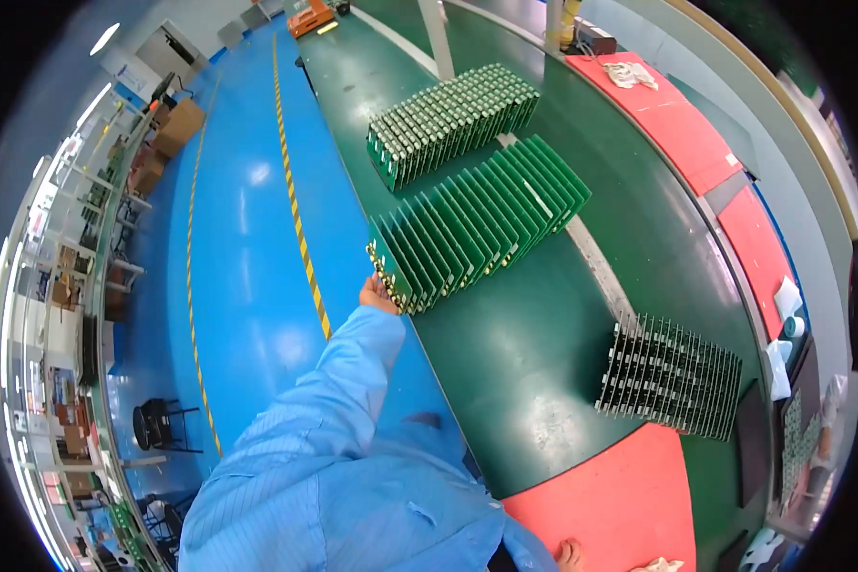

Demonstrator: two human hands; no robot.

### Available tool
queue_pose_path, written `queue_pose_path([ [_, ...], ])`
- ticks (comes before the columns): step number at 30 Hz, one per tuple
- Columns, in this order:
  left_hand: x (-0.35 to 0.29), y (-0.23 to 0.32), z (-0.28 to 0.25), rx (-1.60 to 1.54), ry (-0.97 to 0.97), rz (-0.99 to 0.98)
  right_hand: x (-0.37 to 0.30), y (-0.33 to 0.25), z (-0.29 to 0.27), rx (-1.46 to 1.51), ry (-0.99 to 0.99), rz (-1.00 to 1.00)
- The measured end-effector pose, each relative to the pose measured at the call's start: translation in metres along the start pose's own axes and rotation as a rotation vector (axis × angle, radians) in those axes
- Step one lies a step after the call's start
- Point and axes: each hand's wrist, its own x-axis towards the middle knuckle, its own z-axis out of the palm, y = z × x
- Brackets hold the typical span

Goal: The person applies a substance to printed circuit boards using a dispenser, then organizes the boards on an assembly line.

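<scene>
My left hand [380, 296] reaches out in a blue sleeve to the left end of a row of green circuit boards [477, 224] standing on edge. Its fingers are closed on the lower edge of the endmost board [391, 259], partly hidden behind it. Gold-coloured parts line that edge. At the bottom of the view my right hand [570, 555] shows only in part, over a red mat [620, 496]; its fingers are too cut off to read. A white cloth [658, 565] lies on the mat nearby.
Behind stands another row of boards [453, 119], and a darker row [672, 377] is at the right, all on a green table [515, 381]. More red mats [672, 124] line the far right side. Blue floor [248, 286] with striped tape lies left; a black chair [157, 424] stands there.
</scene>
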Motion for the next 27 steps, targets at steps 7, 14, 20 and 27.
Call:
queue_pose_path([
  [7,0.015,0.004,0.017,-0.074,-0.095,-0.096,0.024,-0.049,0.019,-0.127,0.272,0.174],
  [14,0.038,0.034,0.014,0.076,-0.137,-0.25,0.039,-0.112,0.089,-0.089,0.473,0.581],
  [20,0.089,0.049,0.012,0.308,-0.292,-0.378,0.165,-0.241,0.043,0.89,0.199,0.55],
  [27,0.101,0.06,0.018,0.651,-0.398,-0.276,0.099,-0.17,0.101,0.896,0.153,0.675],
])
